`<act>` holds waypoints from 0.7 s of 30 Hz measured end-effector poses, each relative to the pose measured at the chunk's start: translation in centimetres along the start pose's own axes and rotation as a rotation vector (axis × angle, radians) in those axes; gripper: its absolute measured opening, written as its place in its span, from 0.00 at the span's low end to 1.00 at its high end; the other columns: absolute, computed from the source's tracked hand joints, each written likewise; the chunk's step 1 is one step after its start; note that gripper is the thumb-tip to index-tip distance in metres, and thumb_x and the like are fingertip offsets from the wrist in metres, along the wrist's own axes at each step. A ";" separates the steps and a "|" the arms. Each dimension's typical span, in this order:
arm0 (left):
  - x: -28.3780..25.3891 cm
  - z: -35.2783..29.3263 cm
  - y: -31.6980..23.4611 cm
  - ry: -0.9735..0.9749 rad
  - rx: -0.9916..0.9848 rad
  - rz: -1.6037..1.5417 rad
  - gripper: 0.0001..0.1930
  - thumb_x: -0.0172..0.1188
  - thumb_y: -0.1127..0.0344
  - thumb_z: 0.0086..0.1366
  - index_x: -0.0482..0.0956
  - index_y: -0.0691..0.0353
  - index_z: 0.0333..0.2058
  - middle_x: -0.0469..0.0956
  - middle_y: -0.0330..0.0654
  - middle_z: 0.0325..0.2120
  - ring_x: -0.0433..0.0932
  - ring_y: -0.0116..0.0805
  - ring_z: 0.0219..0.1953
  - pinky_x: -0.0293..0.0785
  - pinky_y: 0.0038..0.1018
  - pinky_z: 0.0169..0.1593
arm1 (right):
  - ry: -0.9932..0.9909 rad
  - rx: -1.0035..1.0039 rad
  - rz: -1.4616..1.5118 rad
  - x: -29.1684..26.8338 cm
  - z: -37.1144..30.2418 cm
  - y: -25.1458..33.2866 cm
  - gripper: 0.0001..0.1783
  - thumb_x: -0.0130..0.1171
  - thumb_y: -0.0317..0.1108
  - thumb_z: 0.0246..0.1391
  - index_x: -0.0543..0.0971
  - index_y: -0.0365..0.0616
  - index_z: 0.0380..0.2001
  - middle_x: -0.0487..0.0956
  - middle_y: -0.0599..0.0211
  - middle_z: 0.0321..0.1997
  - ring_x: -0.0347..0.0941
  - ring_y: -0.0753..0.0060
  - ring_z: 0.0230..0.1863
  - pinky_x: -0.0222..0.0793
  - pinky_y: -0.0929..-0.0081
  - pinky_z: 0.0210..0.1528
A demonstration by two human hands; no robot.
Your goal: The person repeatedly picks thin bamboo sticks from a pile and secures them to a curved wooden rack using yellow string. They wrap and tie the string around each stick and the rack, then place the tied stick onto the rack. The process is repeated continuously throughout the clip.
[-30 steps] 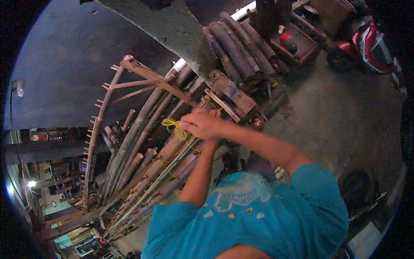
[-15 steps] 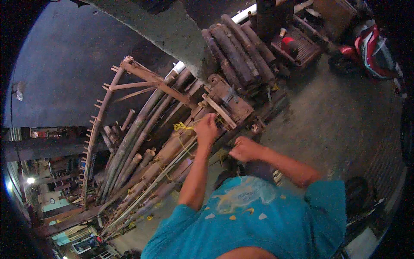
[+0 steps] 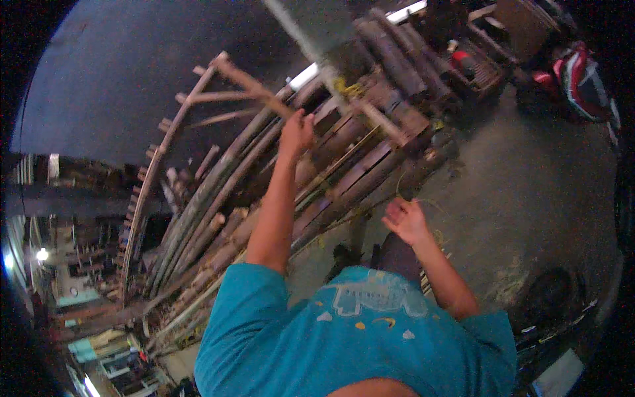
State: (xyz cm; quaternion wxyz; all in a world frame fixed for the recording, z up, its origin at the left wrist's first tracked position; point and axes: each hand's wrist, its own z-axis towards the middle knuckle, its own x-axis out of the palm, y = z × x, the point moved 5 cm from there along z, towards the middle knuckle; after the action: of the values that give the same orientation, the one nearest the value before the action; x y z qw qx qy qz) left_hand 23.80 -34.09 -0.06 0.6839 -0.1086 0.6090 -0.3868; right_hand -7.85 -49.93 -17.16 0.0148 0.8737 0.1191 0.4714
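Long poles (image 3: 357, 171) lie side by side ahead of the person; long axis diagonal, from lower left up to upper right, bowed a little by the lens. Upper-right ends point toward a short wooden crosspiece (image 3: 382, 122), which lies nearly square to them, its own axis slanting from upper left to lower right. Clump of yellow cord (image 3: 347, 88) by the crosspiece's upper-left end; loops blurred, no single direction to it.

Left hand (image 3: 297, 135) raised over the poles' left side, arm stretched forward, fingers bent upward. It overlaps the lower end of a brace on a pegged wooden frame (image 3: 153, 162); contact uncertain. Cannot tell whether the fingers grip anything.

Right hand (image 3: 408, 221) lower and to the right, well apart from the left, fingers loosely curled. Thin yellow strand (image 3: 398, 182) arcs just above it, one curve rising, another running rightward. Cannot tell whether the hand holds it.

Writing: teal shirt (image 3: 284, 357) bears a pale print with a small row of lettering, too blurred to read; below it, pale shapes and an orange crescent.

Beyond the crosspiece, stacked logs (image 3: 393, 56). Upper right, a red-and-silver vehicle (image 3: 574, 79) on the floor (image 3: 503, 178).
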 end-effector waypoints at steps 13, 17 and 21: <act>-10.1 -27.2 13.3 0.001 -0.009 0.134 0.18 0.54 0.56 0.59 0.72 0.56 0.45 0.76 0.53 0.37 0.74 0.53 0.41 0.61 0.44 0.45 | 0.394 -0.569 -0.629 28.7 -2.2 -26.5 0.14 0.43 0.40 0.59 0.71 0.41 0.34 0.72 0.69 0.31 0.69 0.70 0.35 0.65 0.69 0.38; -9.9 -27.2 14.6 -0.118 0.002 0.350 0.15 0.51 0.55 0.61 0.74 0.54 0.44 0.77 0.50 0.35 0.74 0.53 0.39 0.58 0.46 0.43 | 0.567 -0.440 -2.086 35.4 5.5 -26.3 0.21 0.40 0.47 0.60 0.74 0.41 0.37 0.75 0.61 0.40 0.71 0.58 0.42 0.65 0.53 0.41; -10.5 -26.1 12.4 0.082 -0.161 0.076 0.13 0.45 0.56 0.65 0.78 0.51 0.37 0.79 0.47 0.30 0.74 0.51 0.35 0.57 0.43 0.43 | 0.142 -0.495 -2.444 31.1 12.4 -21.7 0.23 0.39 0.49 0.60 0.77 0.44 0.40 0.76 0.54 0.43 0.71 0.53 0.46 0.61 0.50 0.47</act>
State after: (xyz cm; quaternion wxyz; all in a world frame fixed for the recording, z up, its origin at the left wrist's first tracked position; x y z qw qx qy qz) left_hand 5.24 -10.38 -6.01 0.6616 -0.1241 0.6692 -0.3147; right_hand 14.60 -20.83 -1.51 0.6000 0.1378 0.7610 0.2048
